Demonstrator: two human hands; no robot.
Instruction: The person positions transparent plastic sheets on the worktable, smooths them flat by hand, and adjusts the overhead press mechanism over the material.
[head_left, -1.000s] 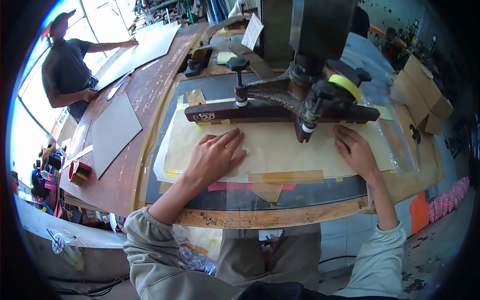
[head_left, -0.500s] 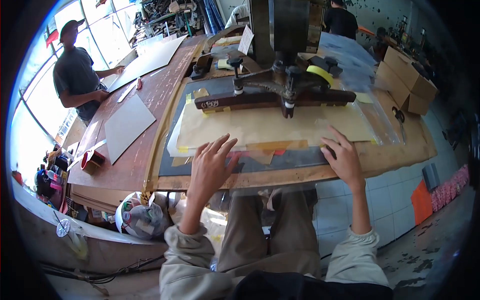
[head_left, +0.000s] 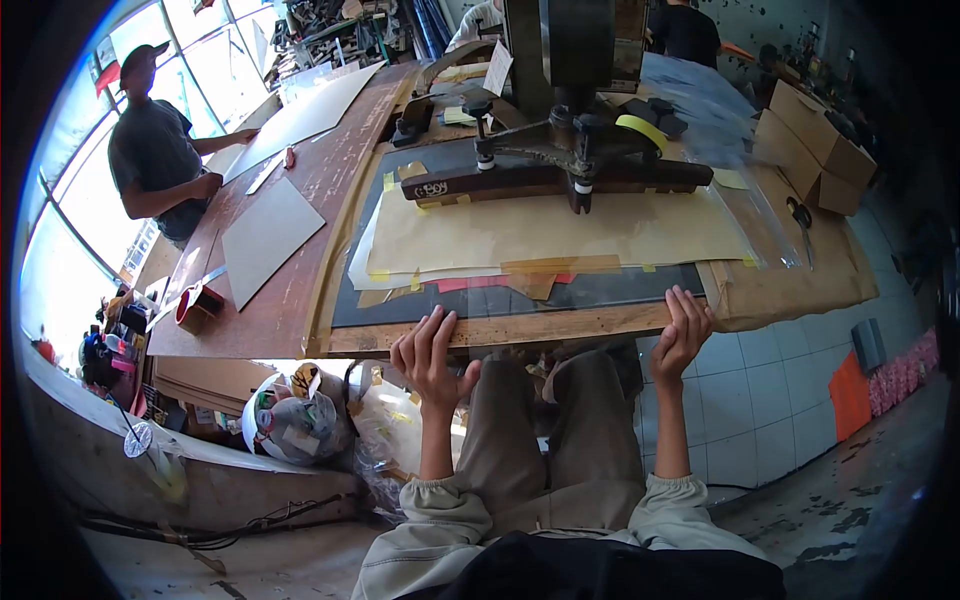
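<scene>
My left hand [head_left: 430, 355] rests its fingertips on the wooden front edge [head_left: 560, 326] of the worktable, thumb out to the side, holding nothing. Farther right along that edge, my right hand [head_left: 682, 335] lies with its fingers over the wood, also without anything in it. Beyond both hands, a cream paper sheet [head_left: 560, 230] lies on a dark mat [head_left: 610, 284], with strips of yellow and brown tape about it. A long dark bar [head_left: 570, 182] of a heavy press [head_left: 575, 130] sits across the sheet's far part. A yellow tape roll [head_left: 641, 133] is at the press.
To the left, a person [head_left: 160, 150] stands at a reddish table [head_left: 300, 230] with grey boards [head_left: 270, 240] on it. Scissors [head_left: 800, 225] and a cardboard box [head_left: 815, 150] are at the right. A bin bag [head_left: 298, 420] stands below the table.
Both my hands have come down and back from above the mat to the table's front edge. The person at left has shifted an arm slightly.
</scene>
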